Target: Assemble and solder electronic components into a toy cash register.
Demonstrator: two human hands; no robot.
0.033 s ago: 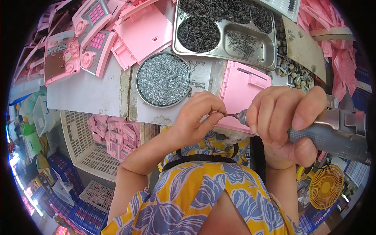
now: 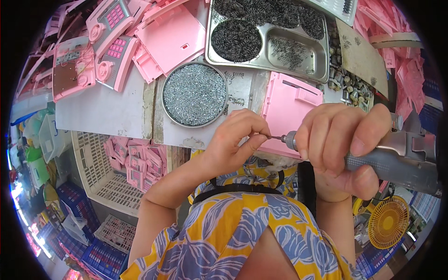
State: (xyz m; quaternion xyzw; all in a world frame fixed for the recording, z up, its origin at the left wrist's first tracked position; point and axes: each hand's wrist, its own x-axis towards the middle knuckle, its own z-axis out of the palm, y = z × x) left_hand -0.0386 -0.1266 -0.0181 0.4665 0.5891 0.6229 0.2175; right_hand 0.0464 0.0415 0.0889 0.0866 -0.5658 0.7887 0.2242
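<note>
My right hand (image 2: 343, 149) is wrapped round a grey electric screwdriver (image 2: 392, 165), held almost level with its bit pointing left. With thumb and forefinger, my left hand (image 2: 237, 137) pinches the tip of the thin screwdriver bit (image 2: 276, 137). Whether a screw sits in that pinch, the fingers hide. Just beyond both hands a flat pink plastic panel (image 2: 287, 109) lies on the table, partly covered by my right hand. A round metal dish (image 2: 195, 95) full of small silvery screws stands beyond my left hand.
A compartmented steel tray (image 2: 322, 70) holds dark springs at the back. Pink phone-like housings (image 2: 112, 60) pile up at the far left. Below the table edge, a cream crate (image 2: 95, 163) contains pink parts. A yellow fan (image 2: 388, 222) is at the lower right.
My right hand and the screwdriver have shifted very slightly to the right. My left hand keeps its pinch on the bit.
</note>
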